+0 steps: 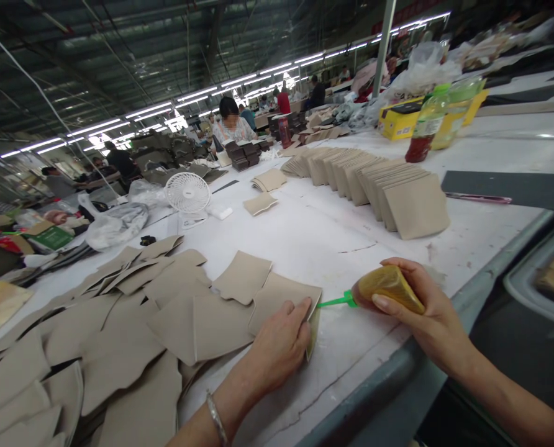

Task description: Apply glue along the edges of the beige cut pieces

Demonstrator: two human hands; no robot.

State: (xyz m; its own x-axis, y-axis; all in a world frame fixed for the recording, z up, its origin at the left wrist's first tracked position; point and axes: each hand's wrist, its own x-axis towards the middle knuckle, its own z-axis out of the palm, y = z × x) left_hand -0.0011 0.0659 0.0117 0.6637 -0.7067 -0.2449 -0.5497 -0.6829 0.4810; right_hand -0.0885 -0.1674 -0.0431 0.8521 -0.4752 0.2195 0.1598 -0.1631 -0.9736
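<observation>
1. The left hand lies flat with its grip open, fingers pressing a tan piece near the edge of the white surface.
2. The right hand has its grip closed around a squeeze bottle of amber glue. The bottle's green nozzle touches that piece's edge.
3. Farther off, a drink bottle holds red liquid.

A long white tabletop runs through a workshop; rows of strip lights hang under what seems a dark metal roof.
</observation>
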